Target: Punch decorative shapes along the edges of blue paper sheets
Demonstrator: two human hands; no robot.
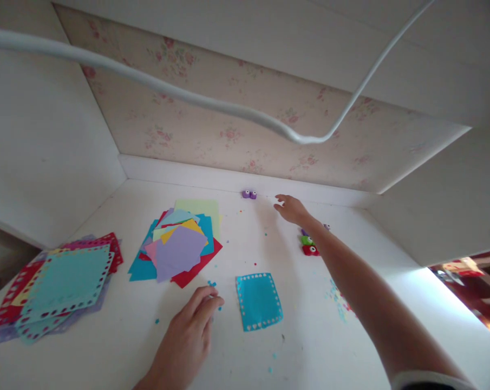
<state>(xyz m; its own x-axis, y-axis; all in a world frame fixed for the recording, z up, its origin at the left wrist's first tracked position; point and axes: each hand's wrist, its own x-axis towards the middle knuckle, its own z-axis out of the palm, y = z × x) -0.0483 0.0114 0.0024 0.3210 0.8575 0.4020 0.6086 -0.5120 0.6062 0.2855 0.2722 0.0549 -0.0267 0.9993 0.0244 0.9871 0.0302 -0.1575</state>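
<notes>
My right hand [291, 209] reaches over the back of the table with its fingers apart, holding nothing. To its left, against the back ledge, stands a purple paper punch [249, 194] with two eye shapes. Low in front, my left hand [188, 333] is loosely closed, thumb and index finger close together beside small blue paper bits [212, 284]. Whether a scrap is between the fingertips is hard to make out. Right of this hand lies a blue paper square [259, 301] with small holes punched along its edges.
Plain coloured papers [182, 249] lie in a loose pile at the centre left. Punched papers [68, 279] are stacked at far left. Beside my right forearm are a green punch [307, 240], a red punch [310, 251] and paper confetti [338, 300]. A white cable [228, 110] hangs across the top.
</notes>
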